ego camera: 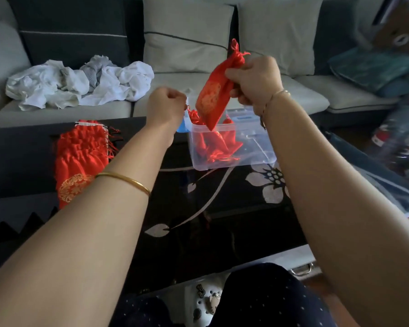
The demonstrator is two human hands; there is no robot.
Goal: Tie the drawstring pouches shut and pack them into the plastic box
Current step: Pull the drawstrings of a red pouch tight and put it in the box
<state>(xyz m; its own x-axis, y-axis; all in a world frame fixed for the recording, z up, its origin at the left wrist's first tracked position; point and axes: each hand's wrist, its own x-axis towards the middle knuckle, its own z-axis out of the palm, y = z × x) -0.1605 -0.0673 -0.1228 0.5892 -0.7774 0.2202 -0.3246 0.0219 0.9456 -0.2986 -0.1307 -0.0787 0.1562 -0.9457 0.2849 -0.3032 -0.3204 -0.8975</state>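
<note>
Red drawstring pouch in hand, over the plastic box.

From your left: a flat stack of pouches [80,159] lies on the desk [222,215]. Your left hand [167,107] is clenched; whether it pinches a cord end cannot be told. The held pouch [214,95] hangs tilted above the plastic box [257,159], which already holds several packed pouches [213,142]. Your right hand [253,83] is grasping the held pouch just below its gathered neck. It is likely soft, light, slippery satin, so hold it at the cinched neck, not the limp body.
</note>
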